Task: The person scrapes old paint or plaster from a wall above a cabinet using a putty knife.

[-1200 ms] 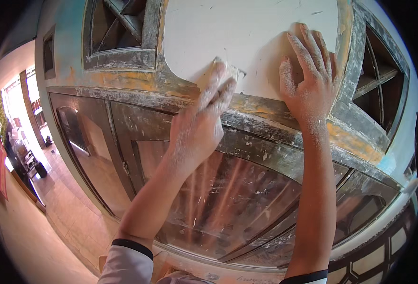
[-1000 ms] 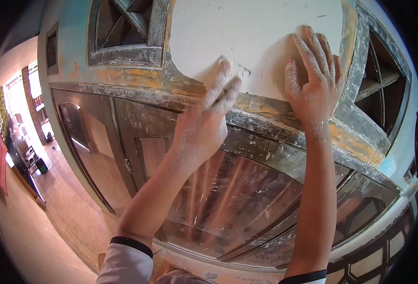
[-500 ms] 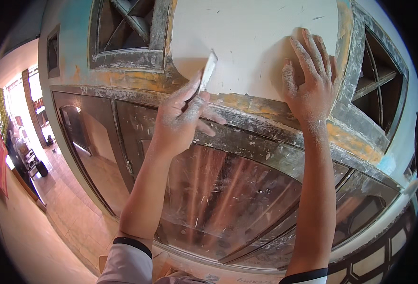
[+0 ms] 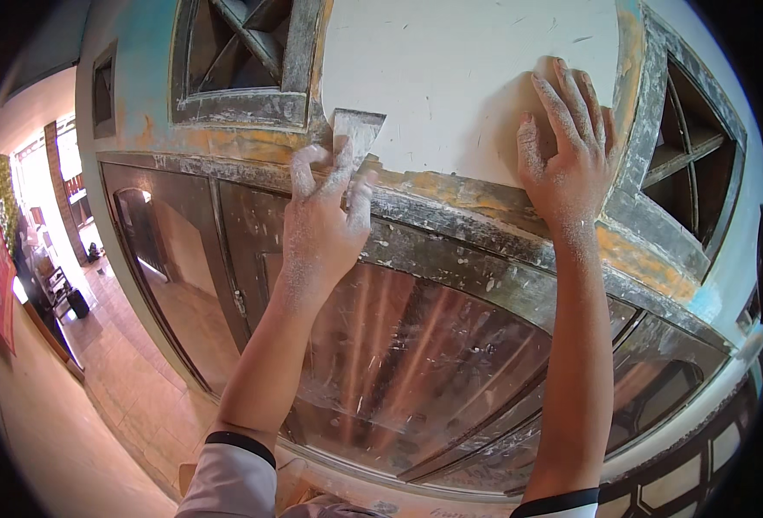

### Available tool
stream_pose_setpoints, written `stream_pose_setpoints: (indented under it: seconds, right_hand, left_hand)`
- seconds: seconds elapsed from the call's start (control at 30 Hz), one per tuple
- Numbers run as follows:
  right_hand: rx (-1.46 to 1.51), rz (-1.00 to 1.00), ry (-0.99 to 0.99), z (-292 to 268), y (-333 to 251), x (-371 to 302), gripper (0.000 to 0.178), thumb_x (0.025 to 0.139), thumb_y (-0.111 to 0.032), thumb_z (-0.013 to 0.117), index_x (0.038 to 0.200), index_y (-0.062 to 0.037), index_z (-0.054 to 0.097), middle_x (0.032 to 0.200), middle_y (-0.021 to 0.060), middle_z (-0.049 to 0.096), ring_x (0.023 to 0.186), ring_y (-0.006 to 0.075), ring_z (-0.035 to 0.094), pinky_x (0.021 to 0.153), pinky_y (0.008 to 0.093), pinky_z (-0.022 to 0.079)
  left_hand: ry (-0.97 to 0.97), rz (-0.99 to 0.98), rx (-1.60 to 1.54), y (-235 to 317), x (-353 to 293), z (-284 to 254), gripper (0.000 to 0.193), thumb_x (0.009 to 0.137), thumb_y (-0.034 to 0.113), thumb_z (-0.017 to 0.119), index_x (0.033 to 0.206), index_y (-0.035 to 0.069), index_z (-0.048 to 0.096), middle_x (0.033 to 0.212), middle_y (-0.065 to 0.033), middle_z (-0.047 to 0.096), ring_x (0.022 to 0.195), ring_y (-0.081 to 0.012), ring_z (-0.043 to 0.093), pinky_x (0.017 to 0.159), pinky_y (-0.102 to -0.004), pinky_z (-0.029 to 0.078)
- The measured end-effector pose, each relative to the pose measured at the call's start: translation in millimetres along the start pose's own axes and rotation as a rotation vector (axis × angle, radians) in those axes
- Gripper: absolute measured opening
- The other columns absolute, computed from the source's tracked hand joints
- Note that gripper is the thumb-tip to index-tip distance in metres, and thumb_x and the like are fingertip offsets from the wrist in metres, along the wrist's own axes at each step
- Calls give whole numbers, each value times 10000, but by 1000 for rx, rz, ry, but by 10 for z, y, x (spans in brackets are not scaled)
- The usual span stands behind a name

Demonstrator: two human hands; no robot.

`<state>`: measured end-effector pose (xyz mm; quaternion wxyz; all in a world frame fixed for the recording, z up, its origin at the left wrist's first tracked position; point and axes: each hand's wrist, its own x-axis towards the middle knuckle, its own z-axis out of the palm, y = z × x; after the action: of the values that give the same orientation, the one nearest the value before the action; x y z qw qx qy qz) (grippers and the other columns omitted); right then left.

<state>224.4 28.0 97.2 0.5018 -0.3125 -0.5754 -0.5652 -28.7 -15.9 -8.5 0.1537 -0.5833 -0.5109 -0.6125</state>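
Note:
My left hand [image 4: 323, 224], dusted with pale powder, grips a putty knife [image 4: 358, 131] between its fingers. Its wide flat blade points up, over the lower left corner of a white panel [image 4: 459, 78]; I cannot tell whether the blade touches it. My right hand [image 4: 571, 168], also dusty, lies open against the panel's lower right part with fingers pointing up. Beneath both hands runs a worn dark wooden rail [image 4: 476, 224] with scraped paint and orange patches.
Openings with crossed bars flank the panel, a left lattice [image 4: 239, 52] and a right lattice [image 4: 688, 155]. Below the rail is a dark glossy door panel [image 4: 407, 345]. A tiled floor [image 4: 131, 345] stretches toward a bright doorway at the far left.
My left hand has turned the putty knife, so its broad blade face now shows instead of its edge. The blade has shifted slightly left and down. My right hand stays in place.

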Motion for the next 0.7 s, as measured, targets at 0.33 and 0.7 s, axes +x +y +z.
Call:
stream_pose_setpoints:
  seconds: [0.33,0.7]
  right_hand:
    - [12,-5,-4,-15,5,8,487,903,-273,695,1389,-260,673,1573,-24,553,1482,240,471,1251,527,315]
    - [1,-1,-19,-29,-10,-1,495,900,-258,700,1395,-262,669,1570,-21,555,1484,248,471,1253,526,321]
  left_hand:
    - [66,296,17,-206,-81,118,524,963,-51,549,1471,64,604,1652,-144,427,1456,-329,508,1154,-416,477]
    - [-67,311,-38,-135,39,74,534,952,-63,517,1473,35,583,1618,-149,471,1467,-323,484,1166,-405,464]
